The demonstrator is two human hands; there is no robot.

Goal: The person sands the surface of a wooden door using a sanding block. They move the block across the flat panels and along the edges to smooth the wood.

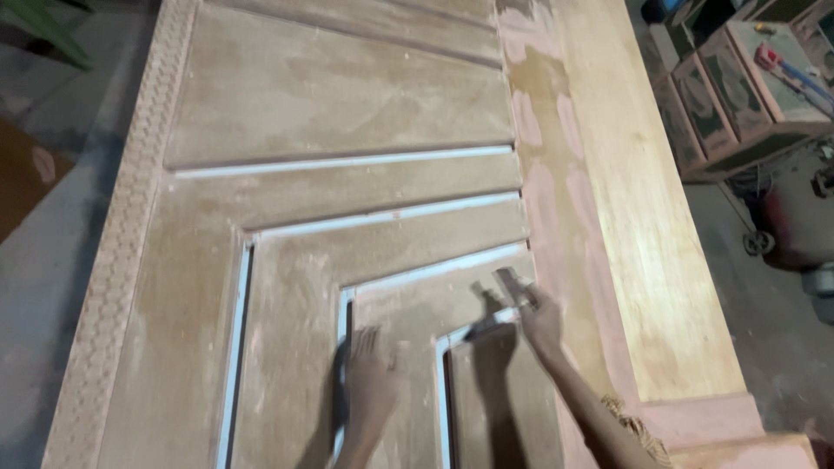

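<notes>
A large wooden door panel lies flat, cut with nested angular grooves lined pale blue-white. My left hand rests flat on the wood, fingers spread, beside the second innermost groove. My right hand grips a small flat scraper-like tool, blurred, with its edge at the corner of the innermost groove. Pinkish filler patches mark the door's right stile.
A carved honeycomb border runs down the door's left edge. Carved wooden boxes stand on the floor at the upper right, one with small tools on top. A wheeled machine sits at the right. Grey concrete floor lies to the left.
</notes>
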